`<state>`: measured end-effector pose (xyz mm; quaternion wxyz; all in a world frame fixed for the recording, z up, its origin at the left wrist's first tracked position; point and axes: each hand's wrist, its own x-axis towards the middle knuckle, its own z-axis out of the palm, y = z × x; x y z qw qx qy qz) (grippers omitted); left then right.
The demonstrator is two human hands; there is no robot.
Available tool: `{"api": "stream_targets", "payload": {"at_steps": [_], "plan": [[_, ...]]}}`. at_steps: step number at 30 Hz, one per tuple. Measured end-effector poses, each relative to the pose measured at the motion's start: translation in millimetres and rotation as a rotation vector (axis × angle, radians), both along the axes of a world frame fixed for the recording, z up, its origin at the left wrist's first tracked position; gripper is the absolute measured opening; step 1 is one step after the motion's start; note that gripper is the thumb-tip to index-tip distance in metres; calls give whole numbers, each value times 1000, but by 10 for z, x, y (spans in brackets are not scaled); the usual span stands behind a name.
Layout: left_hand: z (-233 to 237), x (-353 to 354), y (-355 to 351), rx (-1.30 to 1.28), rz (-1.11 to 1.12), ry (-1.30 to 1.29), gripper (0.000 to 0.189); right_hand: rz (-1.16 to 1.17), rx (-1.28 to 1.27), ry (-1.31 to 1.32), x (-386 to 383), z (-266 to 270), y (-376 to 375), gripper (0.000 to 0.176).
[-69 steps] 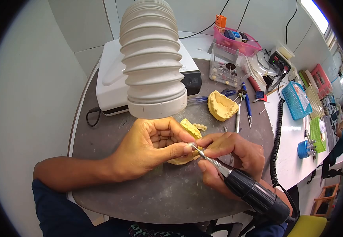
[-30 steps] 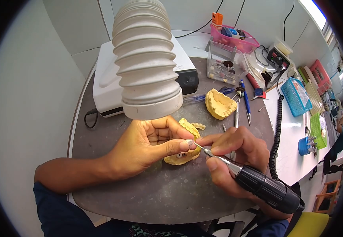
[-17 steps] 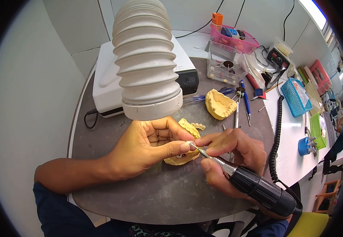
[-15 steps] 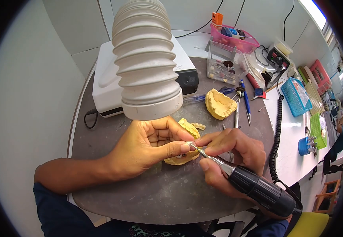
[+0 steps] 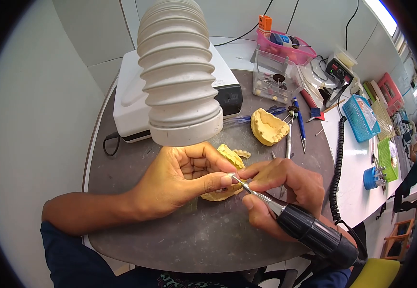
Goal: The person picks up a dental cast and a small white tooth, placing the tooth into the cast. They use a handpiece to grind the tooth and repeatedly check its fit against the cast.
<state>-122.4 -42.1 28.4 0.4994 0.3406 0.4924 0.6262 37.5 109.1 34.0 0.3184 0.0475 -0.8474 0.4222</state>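
Observation:
Between the thumb and forefinger of my left hand (image 5: 179, 180) is a small pale piece, probably a dental crown (image 5: 231, 176), mostly covered by the fingertips. My right hand (image 5: 285, 192) grips a rotary handpiece (image 5: 309, 228) with a black body and silver nose. Its thin tip meets the small piece at my left fingertips. Under both hands lies a yellow plaster dental model (image 5: 223, 194), partly hidden. A short row of cream-coloured teeth (image 5: 242, 153) rests beside it. Farther back sits another plaster dental model (image 5: 268, 127) with a full arch.
A ribbed white suction hose (image 5: 177, 72) hangs just above my left hand, before a white machine (image 5: 131, 96). Behind right are a clear box of discs and burs (image 5: 273, 79), a pink basket (image 5: 285, 48) and a blue pen (image 5: 299, 125). A coiled black cord (image 5: 336, 177) runs down the right.
Both hands hold nearly the same pose. The handpiece has tilted very slightly at my left fingertips; the whole view has shifted a little.

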Motion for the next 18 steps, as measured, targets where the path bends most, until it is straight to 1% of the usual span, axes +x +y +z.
{"api": "stream_targets", "payload": {"at_steps": [11, 16, 18], "plan": [[15, 4, 5, -11, -31, 34, 13, -20, -21, -43, 8, 15, -13, 21], [12, 3, 7, 1, -28, 25, 14, -28, -136, -87, 32, 13, -17, 20], [3, 1, 7, 4, -30, 28, 14, -25, -126, -91, 20, 17, -13, 20]]}}
